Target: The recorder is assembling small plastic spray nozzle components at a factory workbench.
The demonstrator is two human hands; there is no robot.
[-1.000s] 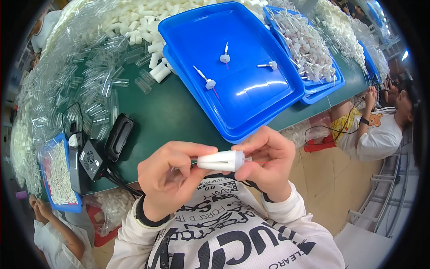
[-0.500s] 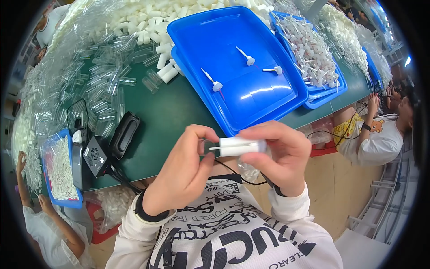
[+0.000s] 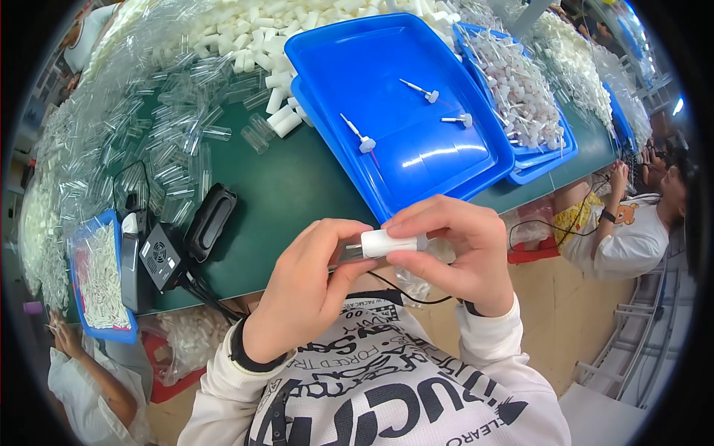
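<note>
Between my two hands is a white cylinder (image 3: pixel 378 244) with a thin white stick poking out of its left end. My right hand (image 3: pixel 465 256) pinches the cylinder near its right end, where a pale cap shows in part. Thumb and fingers of my left hand (image 3: pixel 301 279) close round a clear plastic tube (image 3: pixel 347 253), mostly hidden by them. The stick's tip lies at or inside the tube's mouth, and the cylinder's left end meets the tube. Just beyond my hands, a blue tray (image 3: pixel 327 44) holds three small white capped sticks (image 3: pixel 366 143).
Loose clear tubes (image 3: pixel 171 141) and a heap of white cylinders (image 3: pixel 245 37) cover the far table. A second blue tray (image 3: pixel 520 97) is full of capped sticks. At left stand a black box (image 3: pixel 160 256), a black holder (image 3: pixel 210 223) and a tray of white sticks (image 3: pixel 100 279). People sit either side.
My hands have come closer together, and the white cylinder has shifted left relative to my right fingers, up to the clear tube. At far left, another person's raised hand has lowered.
</note>
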